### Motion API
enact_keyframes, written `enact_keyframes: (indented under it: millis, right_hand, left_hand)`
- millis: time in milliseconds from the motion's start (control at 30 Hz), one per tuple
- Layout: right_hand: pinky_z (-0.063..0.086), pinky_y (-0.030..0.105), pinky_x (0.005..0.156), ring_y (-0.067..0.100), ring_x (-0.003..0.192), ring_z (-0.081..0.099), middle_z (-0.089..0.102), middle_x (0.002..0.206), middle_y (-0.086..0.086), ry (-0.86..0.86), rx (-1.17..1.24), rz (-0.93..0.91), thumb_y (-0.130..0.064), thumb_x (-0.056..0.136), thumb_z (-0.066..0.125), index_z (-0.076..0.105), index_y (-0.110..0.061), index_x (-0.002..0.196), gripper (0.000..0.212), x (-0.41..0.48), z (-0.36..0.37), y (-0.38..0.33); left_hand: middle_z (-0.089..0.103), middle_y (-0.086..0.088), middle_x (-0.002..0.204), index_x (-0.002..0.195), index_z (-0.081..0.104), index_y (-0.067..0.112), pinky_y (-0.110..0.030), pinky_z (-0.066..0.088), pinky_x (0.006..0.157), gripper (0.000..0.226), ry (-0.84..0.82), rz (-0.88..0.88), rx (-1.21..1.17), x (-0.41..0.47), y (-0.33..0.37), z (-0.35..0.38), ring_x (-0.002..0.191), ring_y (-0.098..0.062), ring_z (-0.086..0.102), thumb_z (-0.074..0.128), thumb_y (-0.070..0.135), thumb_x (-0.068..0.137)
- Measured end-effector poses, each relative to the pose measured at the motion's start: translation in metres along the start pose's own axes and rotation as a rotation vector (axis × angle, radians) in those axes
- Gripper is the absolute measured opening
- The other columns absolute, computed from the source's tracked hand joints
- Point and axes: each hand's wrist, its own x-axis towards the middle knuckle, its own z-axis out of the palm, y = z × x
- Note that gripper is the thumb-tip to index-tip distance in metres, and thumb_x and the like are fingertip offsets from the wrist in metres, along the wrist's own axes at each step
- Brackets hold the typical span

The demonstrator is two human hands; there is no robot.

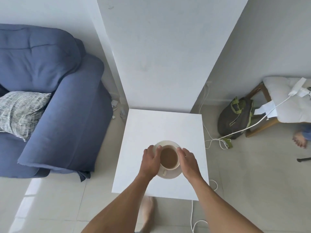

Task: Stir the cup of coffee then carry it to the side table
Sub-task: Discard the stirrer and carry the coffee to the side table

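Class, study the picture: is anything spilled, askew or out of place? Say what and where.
No spill shows: the coffee sits inside the cup, and the saucer and side table look dry. The one untidy thing is the white cable, lying in loose tangles on the floor right of the table.

Bare forearms extended forward, left hand [150,159] and right hand [188,161] palms facing inward, fingers [149,150] curled over saucer [170,176] edges

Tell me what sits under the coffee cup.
A white saucer sits under the cup, over the white table. The left hand and right hand grip its sides, covering them.
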Motion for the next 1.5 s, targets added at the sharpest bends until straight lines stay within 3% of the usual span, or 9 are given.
enact_keyframes:
  millis: [167,367,567,700,900,1067,1167,1367,1500]
  right_hand:
    - [0.037,0.03,0.066,0.016,0.075,0.049,0.052,0.085,0.002,0.018,0.02,0.019,-0.061,0.09,0.038,0.045,-0.033,0.068,0.036,0.046,0.015,0.007]
    - [0.037,0.029,0.065,0.017,0.078,0.052,0.057,0.082,0.001,0.03,0.048,0.081,-0.055,0.092,0.039,0.05,-0.028,0.072,0.036,0.096,0.036,0.022]
    - [0.039,0.027,0.067,0.015,0.087,0.058,0.062,0.092,0.0,0.008,0.054,0.115,-0.054,0.093,0.039,0.054,-0.029,0.081,0.032,0.133,0.061,0.046]
    - [0.042,0.026,0.069,0.014,0.092,0.06,0.064,0.096,-0.004,-0.009,0.04,0.125,-0.053,0.094,0.039,0.057,-0.031,0.088,0.029,0.156,0.076,0.062]
    - [0.044,0.031,0.088,0.015,0.111,0.053,0.052,0.127,-0.009,-0.022,0.06,0.245,-0.055,0.096,0.043,0.044,-0.026,0.135,0.049,0.185,0.091,0.083]
    - [0.038,0.026,0.085,0.013,0.107,0.05,0.047,0.123,-0.011,0.002,0.084,0.289,-0.049,0.098,0.044,0.035,-0.022,0.142,0.053,0.193,0.097,0.091]
    - [0.036,0.026,0.087,0.011,0.108,0.047,0.046,0.125,-0.01,0.011,0.092,0.308,-0.049,0.098,0.043,0.033,-0.022,0.144,0.055,0.195,0.104,0.095]
    - [0.038,0.027,0.084,0.013,0.106,0.05,0.053,0.126,-0.007,0.04,0.074,0.328,-0.049,0.098,0.043,0.036,-0.023,0.141,0.051,0.198,0.112,0.098]
    - [0.041,0.029,0.086,0.018,0.116,0.054,0.052,0.126,-0.01,0.068,0.055,0.33,-0.05,0.097,0.043,0.036,-0.022,0.142,0.053,0.198,0.117,0.097]
  left_hand:
    - [0.058,-0.004,0.108,0.112,0.059,0.019,-0.037,0.04,0.094,0.038,-0.09,0.026,0.089,0.05,-0.009,0.005,0.11,-0.024,0.039,0.033,0.045,0.105]
    - [0.052,-0.007,0.105,0.103,0.056,0.02,-0.028,0.038,0.08,0.063,-0.095,-0.111,0.036,0.106,-0.032,0.024,0.099,-0.017,0.042,0.033,0.075,0.084]
    - [0.038,0.002,0.12,0.131,0.05,0.016,-0.026,0.037,0.089,0.05,-0.111,-0.141,0.11,0.152,-0.069,0.035,0.116,-0.023,0.046,0.043,0.053,0.099]
    - [0.053,-0.012,0.108,0.101,0.059,0.025,-0.006,0.035,0.07,0.06,-0.084,-0.118,0.056,0.175,-0.099,0.047,0.093,0.013,0.039,0.033,0.076,0.083]
    - [0.046,-0.012,0.107,0.099,0.056,0.024,-0.021,0.038,0.076,0.042,-0.095,-0.136,0.049,0.204,-0.129,0.066,0.091,0.021,0.037,0.038,0.063,0.096]
    - [0.047,-0.006,0.106,0.104,0.053,0.027,-0.03,0.04,0.086,0.058,-0.072,-0.105,0.087,0.212,-0.143,0.077,0.1,0.005,0.038,0.031,0.078,0.087]
    - [0.041,-0.001,0.105,0.11,0.052,0.021,-0.035,0.038,0.096,0.041,-0.051,-0.12,0.091,0.211,-0.142,0.08,0.11,-0.021,0.038,0.038,0.058,0.098]
    - [0.042,0.0,0.112,0.113,0.052,0.023,-0.033,0.037,0.096,0.064,-0.023,-0.12,0.135,0.214,-0.148,0.082,0.113,-0.019,0.038,0.028,0.076,0.087]
    - [0.041,0.001,0.115,0.12,0.053,0.022,-0.029,0.032,0.095,0.055,-0.008,-0.141,0.149,0.214,-0.148,0.084,0.117,-0.021,0.036,0.031,0.064,0.094]
